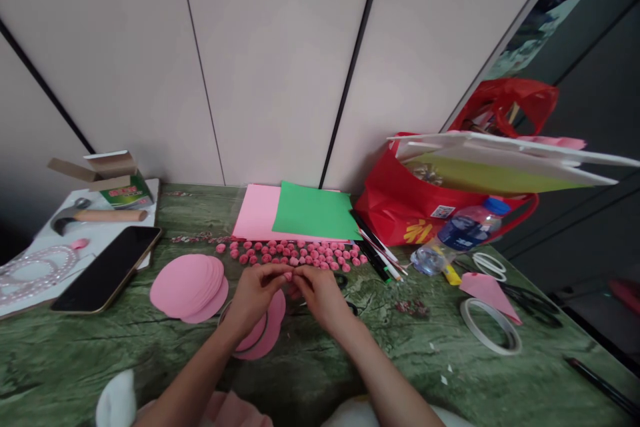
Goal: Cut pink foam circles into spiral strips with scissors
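My left hand (254,293) and my right hand (323,293) meet at the fingertips over the middle of the table. Pinched between them is a small pink rolled paper flower (289,276), mostly covered by the fingers. Just beyond, several rows of similar pink rolled paper flowers (315,253) lie close together. A stack of pink paper circles (185,285) is left of my left hand. More pink paper circles (274,327), with a ring lying over them, show partly beneath my left wrist. Black scissor handles (341,280) peek out by my right hand.
Green paper (317,212) overlaps pink sheets (255,210) at the back. Pens (380,253), a red bag (385,200), a water bottle (460,237) and a tape roll (490,327) are rightward. Leftward lie a phone (110,270), a hammer (107,215) and an opened box (127,190).
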`<state>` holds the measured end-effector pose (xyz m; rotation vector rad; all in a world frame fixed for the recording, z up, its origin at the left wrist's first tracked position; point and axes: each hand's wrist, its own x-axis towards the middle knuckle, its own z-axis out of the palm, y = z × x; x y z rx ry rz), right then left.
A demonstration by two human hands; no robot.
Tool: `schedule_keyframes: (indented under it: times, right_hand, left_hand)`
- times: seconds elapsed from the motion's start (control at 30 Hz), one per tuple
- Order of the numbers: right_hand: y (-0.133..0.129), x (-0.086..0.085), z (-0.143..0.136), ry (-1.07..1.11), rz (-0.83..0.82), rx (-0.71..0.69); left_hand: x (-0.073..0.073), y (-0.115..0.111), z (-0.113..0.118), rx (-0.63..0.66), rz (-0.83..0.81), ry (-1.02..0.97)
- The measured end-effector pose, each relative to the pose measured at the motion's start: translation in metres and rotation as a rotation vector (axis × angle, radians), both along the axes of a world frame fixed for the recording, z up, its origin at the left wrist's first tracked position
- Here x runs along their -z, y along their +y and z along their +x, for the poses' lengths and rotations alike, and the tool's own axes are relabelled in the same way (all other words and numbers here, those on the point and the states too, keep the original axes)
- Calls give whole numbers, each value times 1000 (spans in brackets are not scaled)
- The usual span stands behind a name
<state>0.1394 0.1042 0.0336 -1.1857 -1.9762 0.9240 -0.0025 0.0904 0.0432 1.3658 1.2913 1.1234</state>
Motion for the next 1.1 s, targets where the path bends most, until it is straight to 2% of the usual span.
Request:
schedule_keyframes:
  times: [0.23, 0.53, 0.73, 0.87, 1.1]
  right_hand:
    - [1, 2, 0, 16, -17, -3]
    - [-1, -2, -2, -84, 2, -5]
    - [-1, 1, 0, -18, -34, -22]
    - [0, 2, 1, 20, -56, -33]
    - [0, 1, 1, -63, 16, -14]
  left_hand:
    - [-1, 0, 0, -19, -17, 15]
    - [2, 0, 0, -25, -34, 8]
    - [-1, -1, 0, -20, -56, 24]
    - [-4, -1, 1, -28, -75, -13]
    - [-2, -3, 1, -54, -110, -102]
